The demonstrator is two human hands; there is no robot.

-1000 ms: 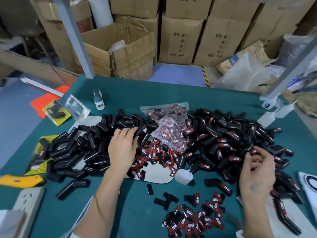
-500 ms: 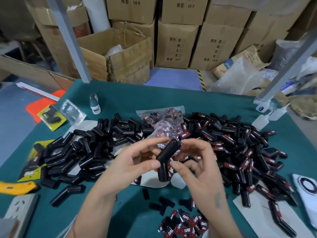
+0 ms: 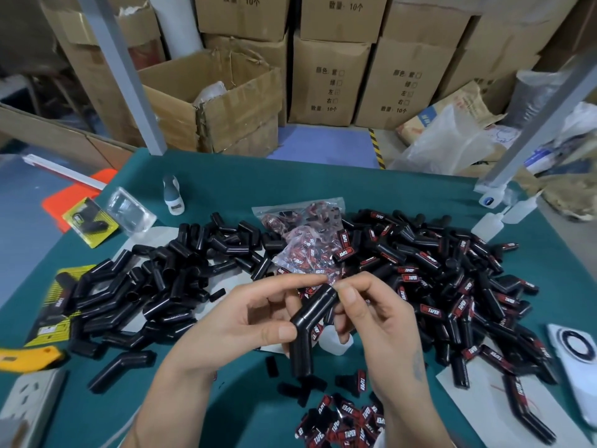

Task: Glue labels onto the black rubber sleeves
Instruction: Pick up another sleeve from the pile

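A bent black rubber sleeve (image 3: pixel 307 324) is held above the green table between both hands. My left hand (image 3: pixel 239 321) pinches its elbow with the thumb and fingers. My right hand (image 3: pixel 371 321) pinches its upper end with thumb and forefinger. A pile of plain black sleeves (image 3: pixel 155 286) lies to the left. To the right lies a pile of sleeves bearing red labels (image 3: pixel 452 279). Loose red and black labels (image 3: pixel 342 425) are scattered near the front edge, and more fill a clear bag (image 3: pixel 303 240) in the middle.
A small glue bottle (image 3: pixel 172 195) stands at the back left, white squeeze bottles (image 3: pixel 491 223) at the back right. A yellow cutter (image 3: pixel 29 358) and a power strip (image 3: pixel 29 402) lie front left, a phone (image 3: pixel 575 357) at the right edge. Cardboard boxes (image 3: pixel 213 101) stand behind the table.
My left hand took a sleeve from the left pile and brought it to the middle. My right hand came in from the right pile and now pinches the sleeve's upper end.
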